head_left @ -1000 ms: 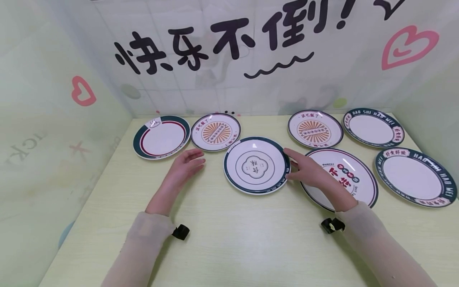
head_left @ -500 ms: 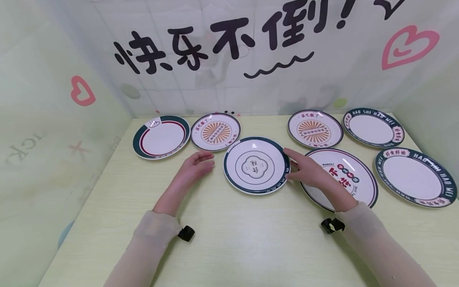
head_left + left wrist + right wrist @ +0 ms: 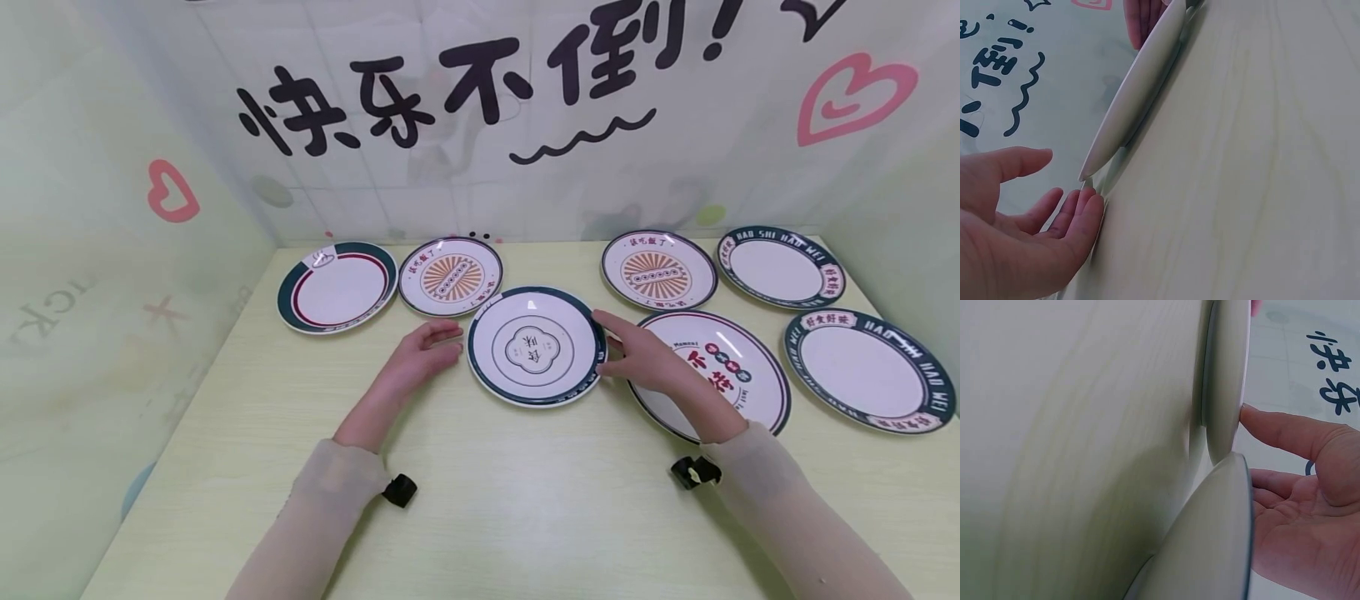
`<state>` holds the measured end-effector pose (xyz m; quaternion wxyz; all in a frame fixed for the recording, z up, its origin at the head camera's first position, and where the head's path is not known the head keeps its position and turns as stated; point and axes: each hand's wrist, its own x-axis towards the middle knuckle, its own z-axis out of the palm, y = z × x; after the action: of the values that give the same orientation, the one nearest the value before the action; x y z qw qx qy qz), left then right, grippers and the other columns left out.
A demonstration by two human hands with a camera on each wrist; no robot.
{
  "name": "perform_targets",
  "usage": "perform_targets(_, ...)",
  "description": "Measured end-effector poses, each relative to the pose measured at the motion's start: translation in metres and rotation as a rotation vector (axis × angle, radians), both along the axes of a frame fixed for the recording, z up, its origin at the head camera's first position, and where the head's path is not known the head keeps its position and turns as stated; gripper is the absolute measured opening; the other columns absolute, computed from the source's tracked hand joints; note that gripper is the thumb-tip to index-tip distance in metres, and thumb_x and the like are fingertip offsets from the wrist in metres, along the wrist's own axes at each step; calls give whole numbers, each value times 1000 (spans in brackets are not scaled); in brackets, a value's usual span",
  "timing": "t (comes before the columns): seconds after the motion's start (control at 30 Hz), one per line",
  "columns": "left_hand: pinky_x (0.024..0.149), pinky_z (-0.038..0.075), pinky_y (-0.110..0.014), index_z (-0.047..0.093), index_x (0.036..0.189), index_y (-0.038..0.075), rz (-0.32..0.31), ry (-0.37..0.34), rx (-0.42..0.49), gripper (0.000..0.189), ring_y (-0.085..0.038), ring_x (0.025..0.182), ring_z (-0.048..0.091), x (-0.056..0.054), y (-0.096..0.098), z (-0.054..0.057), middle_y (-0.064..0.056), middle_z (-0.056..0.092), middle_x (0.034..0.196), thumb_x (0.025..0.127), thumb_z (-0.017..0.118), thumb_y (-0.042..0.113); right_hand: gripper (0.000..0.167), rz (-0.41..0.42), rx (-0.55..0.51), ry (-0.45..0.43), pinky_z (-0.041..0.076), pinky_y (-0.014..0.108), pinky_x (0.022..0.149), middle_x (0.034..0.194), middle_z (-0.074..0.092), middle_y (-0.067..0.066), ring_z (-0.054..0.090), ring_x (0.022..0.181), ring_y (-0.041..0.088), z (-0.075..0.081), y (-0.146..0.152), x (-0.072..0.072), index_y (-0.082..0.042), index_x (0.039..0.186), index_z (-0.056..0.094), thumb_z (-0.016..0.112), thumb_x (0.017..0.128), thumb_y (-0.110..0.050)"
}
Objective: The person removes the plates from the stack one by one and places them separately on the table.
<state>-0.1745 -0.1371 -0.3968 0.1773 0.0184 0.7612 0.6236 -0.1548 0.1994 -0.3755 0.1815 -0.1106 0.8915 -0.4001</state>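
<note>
In the head view, a white plate with a dark green rim [image 3: 536,346] and a flower-shaped emblem lies face up mid-table. My right hand [image 3: 647,357] is at its right edge, fingers spread along the rim. The right wrist view shows that thumb touching the plate's edge [image 3: 1229,369], with the other fingers extended beyond a second plate [image 3: 1210,537]. My left hand [image 3: 423,360] is just left of the green-rimmed plate, fingers loosely bent and holding nothing. Seen from the left wrist, its fingertips [image 3: 1090,203] are right by the underside of the plate [image 3: 1138,87].
A large plate with red lettering [image 3: 738,358] lies under my right forearm. Two sunburst plates [image 3: 452,277] stand along the back, one beside a green-and-red banded plate [image 3: 345,287]. Two oval plates [image 3: 870,371] are at the right. Printed cloth walls [image 3: 450,183] enclose the table.
My left hand has moved right, coming close to the left rim of the green-rimmed plate. My right hand and the plates have stayed in place.
</note>
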Motion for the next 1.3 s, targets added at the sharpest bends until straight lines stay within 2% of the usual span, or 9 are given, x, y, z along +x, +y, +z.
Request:
perform_targets(0.23,114,45,-38,42,147,0,-26,3,5,56,-36,135,52,-2,5,-3,-21,47,151,94,60,2,80,-4,6,3,31,53,120,165,15,25,29,146,46,-1,0,0,2,157,19,64,92,0)
perform_targets(0.57,113,46,-40,43,148,3,12,-39,-10,59,-36,134,52,-4,14,-2,-19,47,150,93,64,2,80,-1,-5,-2,31,53,120,165,14,25,29,146,47,-1,1,0,3,157,18,64,91,1)
perform_targets(0.73,108,51,-36,43,149,6,18,-67,-28,60,-33,132,54,-6,17,-4,-16,47,150,93,64,1,80,4,-10,-3,31,53,120,165,13,25,28,146,47,0,0,0,4,157,17,63,92,2)
perform_targets(0.9,100,56,-32,42,150,5,23,-65,-41,62,-31,126,54,-7,21,-3,-18,46,148,92,64,-1,81,6,-10,-2,31,53,120,165,13,26,28,146,48,1,0,0,4,157,17,64,91,2)
perform_targets(1.13,96,58,-32,42,149,8,62,-70,-70,66,-29,123,54,-10,27,-7,-17,48,146,89,67,-3,80,7,-8,-1,31,53,120,165,13,26,28,147,47,1,0,0,4,157,17,63,92,1)
perform_targets(1.3,93,59,-31,42,148,5,76,-65,-72,66,-31,122,56,-11,29,-9,-19,49,145,88,67,-5,79,9,-11,0,31,53,120,164,13,26,28,146,48,1,0,-1,5,157,17,62,92,2)
